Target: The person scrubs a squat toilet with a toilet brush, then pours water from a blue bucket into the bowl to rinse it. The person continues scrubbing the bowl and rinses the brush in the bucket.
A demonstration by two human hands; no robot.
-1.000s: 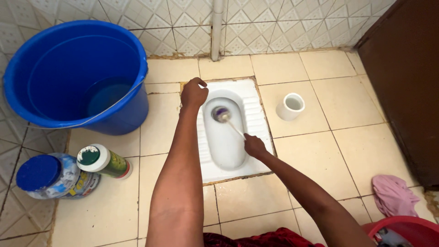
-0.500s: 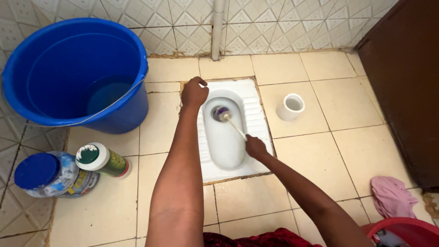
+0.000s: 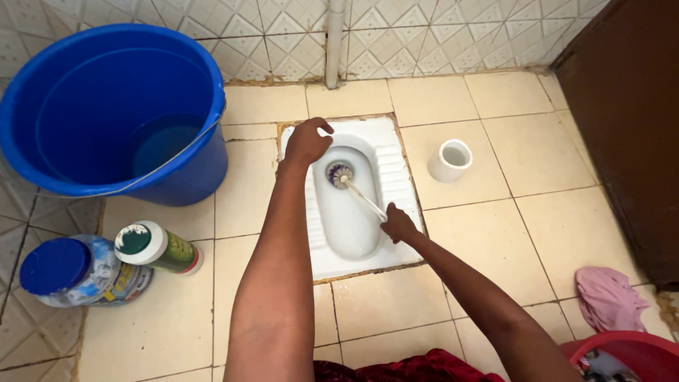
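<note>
A white squat toilet pan point(image 3: 396, 159) is set into the cream tiled floor. My right hand point(image 3: 398, 223) grips the thin white handle of a toilet brush point(image 3: 341, 174), whose round purple-and-white head sits deep in the bowl near the drain. My left hand point(image 3: 306, 141) rests on the pan's far left rim, fingers curled over the edge, holding nothing.
A big blue bucket point(image 3: 106, 113) with some water stands at the left. Beside it stand a green-capped bottle point(image 3: 152, 247) and a blue-lidded jar point(image 3: 78, 272). A white brush holder point(image 3: 450, 160) stands right of the pan. Pink cloth point(image 3: 608, 297), red basin point(image 3: 622, 357), brown door point(image 3: 622, 120).
The brush head has shifted slightly within the bowl's far end as my right hand moved a little. My left hand's fingers have spread further over the rim.
</note>
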